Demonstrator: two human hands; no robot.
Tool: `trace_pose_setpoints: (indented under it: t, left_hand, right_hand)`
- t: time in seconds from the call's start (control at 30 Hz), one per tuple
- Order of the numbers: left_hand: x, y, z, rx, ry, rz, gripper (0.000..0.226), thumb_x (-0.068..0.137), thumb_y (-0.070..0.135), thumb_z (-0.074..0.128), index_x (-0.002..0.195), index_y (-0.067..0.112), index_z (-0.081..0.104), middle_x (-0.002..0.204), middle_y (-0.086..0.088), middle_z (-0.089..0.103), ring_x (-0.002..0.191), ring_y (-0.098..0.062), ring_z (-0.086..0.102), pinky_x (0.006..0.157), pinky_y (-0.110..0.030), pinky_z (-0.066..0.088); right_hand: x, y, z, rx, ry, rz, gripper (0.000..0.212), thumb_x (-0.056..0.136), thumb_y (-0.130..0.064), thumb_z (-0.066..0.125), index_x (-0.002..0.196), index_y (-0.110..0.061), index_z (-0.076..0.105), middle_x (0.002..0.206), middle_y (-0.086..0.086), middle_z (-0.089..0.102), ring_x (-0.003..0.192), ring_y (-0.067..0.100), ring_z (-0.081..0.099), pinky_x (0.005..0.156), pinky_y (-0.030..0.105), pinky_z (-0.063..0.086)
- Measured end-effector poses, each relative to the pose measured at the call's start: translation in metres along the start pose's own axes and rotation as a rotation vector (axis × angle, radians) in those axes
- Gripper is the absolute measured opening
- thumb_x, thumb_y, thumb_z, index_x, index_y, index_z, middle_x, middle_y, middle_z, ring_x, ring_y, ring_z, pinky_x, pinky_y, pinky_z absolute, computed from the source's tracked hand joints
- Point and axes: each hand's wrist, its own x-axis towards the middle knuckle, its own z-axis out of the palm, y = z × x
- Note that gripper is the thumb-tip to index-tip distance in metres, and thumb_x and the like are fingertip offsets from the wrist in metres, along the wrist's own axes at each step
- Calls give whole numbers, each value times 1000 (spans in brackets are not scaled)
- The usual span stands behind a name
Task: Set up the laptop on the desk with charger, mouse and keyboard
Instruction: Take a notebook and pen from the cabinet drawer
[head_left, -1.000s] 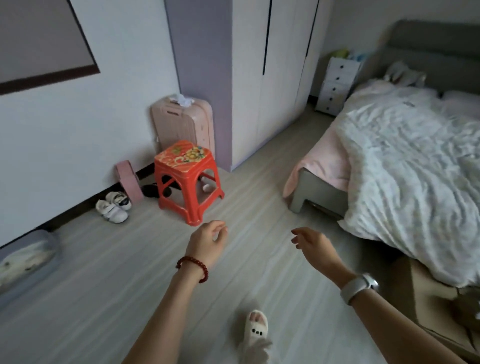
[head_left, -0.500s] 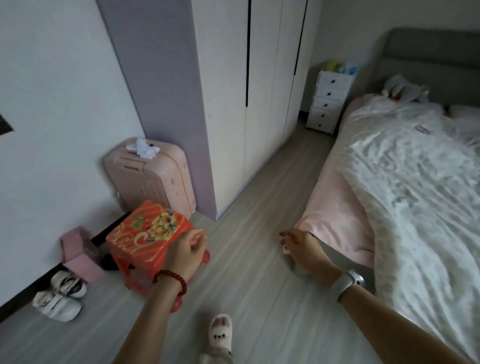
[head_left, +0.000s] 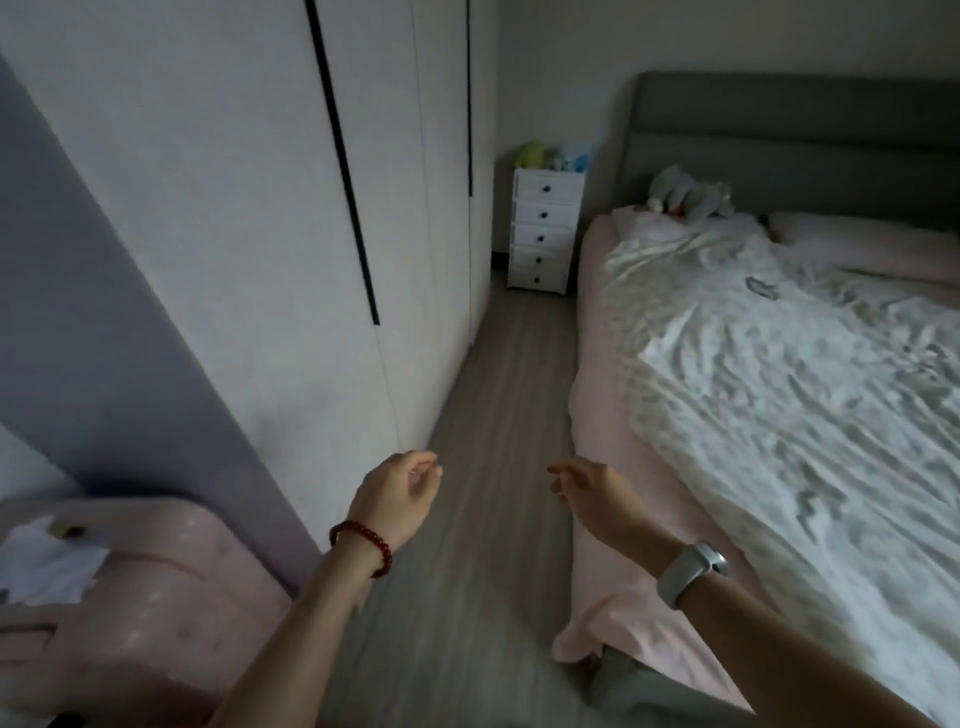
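While a pink suitcase (head_left: 135, 597) stands left of the white wardrobe (head_left: 311, 234), both hands hang over the floor beside that wardrobe, holding nothing: the left hand (head_left: 397, 501), above a red bead bracelet (head_left: 363, 545), and the right hand (head_left: 597, 493), fingers loosely curled. Laptop, charger, mouse and keyboard are nowhere in view. Right of the wardrobe lies the bed (head_left: 779, 415).

Dim, soft indoor light; slight motion blur, wide-angle edge bending.
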Motion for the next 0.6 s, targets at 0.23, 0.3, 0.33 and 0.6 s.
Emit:
trace_pose_setpoints:
  t: [0.23,0.3,0.33,0.6]
  left_hand:
    - [235,26,72,-2,-131,125,25,90,25,53,111,15,62,109,-1,67,88,-5,55,82,-18,42]
    - [300,40,86,1,-137,125,25,90,26,52,110,16,63,109,-1,67,87,-5,56,81,-18,41]
    - [334,49,90,3,-132,130,25,90,27,52,110,17,62,109,0,67,87,-5,55,80,-17,41]
    - [552,82,107,14,-117,75,28,92,27,50,115,16,60,113,0,65,90,-3,53,81,-16,39]
  right_hand:
    - [204,44,-53,69,121,103,29,95,-8,40,112,-5,62,95,11,67,91,29,64,82,36,48]
    - [269,52,-73,86,128,124,28,94,-7,40,110,-5,63,90,7,66,87,28,65,80,34,49]
    - [305,52,-85,84,136,123,28,94,-7,41,110,-5,64,91,8,67,88,29,65,80,34,49]
    - [541,39,-139,143,94,99,28,93,-7,41,108,-3,64,86,4,63,84,30,64,84,45,52]
